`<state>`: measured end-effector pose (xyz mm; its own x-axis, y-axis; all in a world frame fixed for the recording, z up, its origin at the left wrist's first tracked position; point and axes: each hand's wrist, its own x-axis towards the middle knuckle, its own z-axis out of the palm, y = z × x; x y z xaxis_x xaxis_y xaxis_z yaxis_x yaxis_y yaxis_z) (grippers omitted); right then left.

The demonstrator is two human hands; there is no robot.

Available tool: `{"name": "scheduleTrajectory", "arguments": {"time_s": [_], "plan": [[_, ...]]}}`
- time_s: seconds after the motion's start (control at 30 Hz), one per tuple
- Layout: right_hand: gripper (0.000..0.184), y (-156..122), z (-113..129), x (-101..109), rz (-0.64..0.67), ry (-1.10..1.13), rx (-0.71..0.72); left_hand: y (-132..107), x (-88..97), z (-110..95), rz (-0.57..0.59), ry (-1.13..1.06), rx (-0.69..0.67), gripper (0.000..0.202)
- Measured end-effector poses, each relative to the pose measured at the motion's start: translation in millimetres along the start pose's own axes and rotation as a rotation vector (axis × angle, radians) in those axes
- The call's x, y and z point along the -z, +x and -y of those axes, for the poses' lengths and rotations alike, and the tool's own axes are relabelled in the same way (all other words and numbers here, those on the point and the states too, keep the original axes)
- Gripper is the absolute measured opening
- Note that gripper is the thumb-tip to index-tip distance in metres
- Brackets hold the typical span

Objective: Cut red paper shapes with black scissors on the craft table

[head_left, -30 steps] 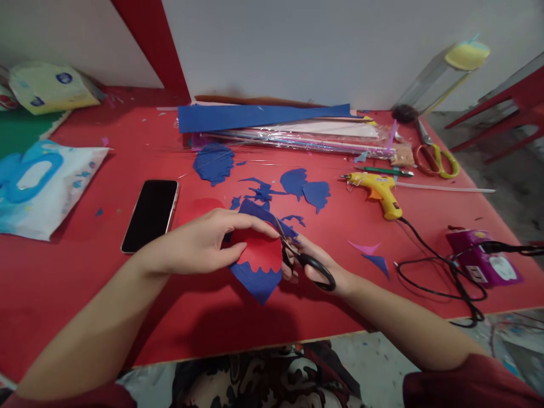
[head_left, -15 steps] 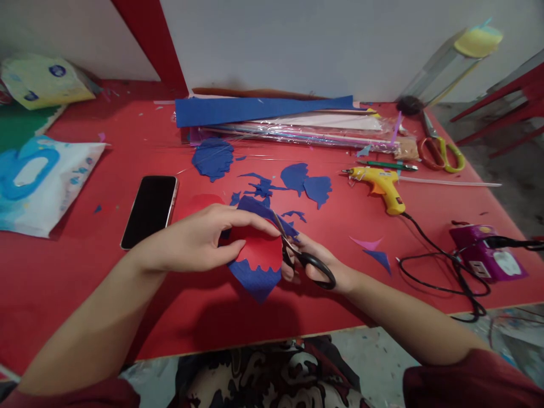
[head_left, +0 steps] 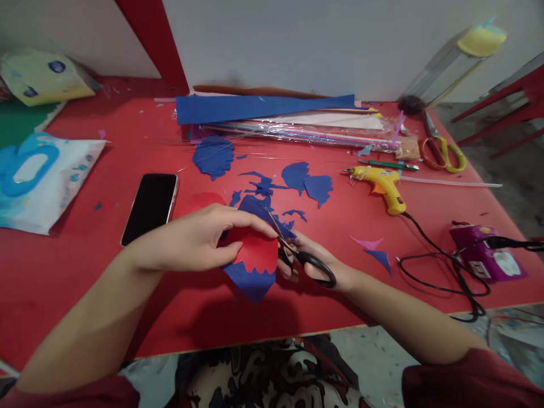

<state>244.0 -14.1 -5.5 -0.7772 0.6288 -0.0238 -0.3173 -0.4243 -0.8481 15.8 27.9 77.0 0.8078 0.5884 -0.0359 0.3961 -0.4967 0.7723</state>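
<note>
My left hand (head_left: 208, 235) pinches a red scalloped paper piece (head_left: 257, 254) laid over a sheet of blue paper (head_left: 253, 283). My right hand (head_left: 317, 258) grips black-handled scissors (head_left: 317, 268), whose blades lie at the right edge of the red piece, against the blue paper. Part of the right fingers is hidden behind the handles. Beyond the hands lie blue paper scraps (head_left: 263, 186), two blue petal shapes (head_left: 318, 188) and a stack of scalloped blue cutouts (head_left: 213, 157).
A phone (head_left: 151, 208) lies left of my hands, near a wipes pack (head_left: 63, 181). At the right are a yellow glue gun (head_left: 389, 190), a purple power socket box (head_left: 488, 255) with black cable, and other scissors (head_left: 444, 153). Blue strips (head_left: 263, 107) lie along the wall.
The red piece and blue paper have shifted slightly left, and the scissor blades have moved a little with them along the paper's edge. Both hands keep their hold.
</note>
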Motion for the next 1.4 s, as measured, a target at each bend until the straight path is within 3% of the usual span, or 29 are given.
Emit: {"name": "scheduleTrajectory", "arguments": {"time_s": [1.4], "plan": [[0.048,-0.2,1.9,-1.1,-0.005,-0.009,-0.052,2.7,3.1,-2.7,0.067,-0.074,0.022,0.048]]}}
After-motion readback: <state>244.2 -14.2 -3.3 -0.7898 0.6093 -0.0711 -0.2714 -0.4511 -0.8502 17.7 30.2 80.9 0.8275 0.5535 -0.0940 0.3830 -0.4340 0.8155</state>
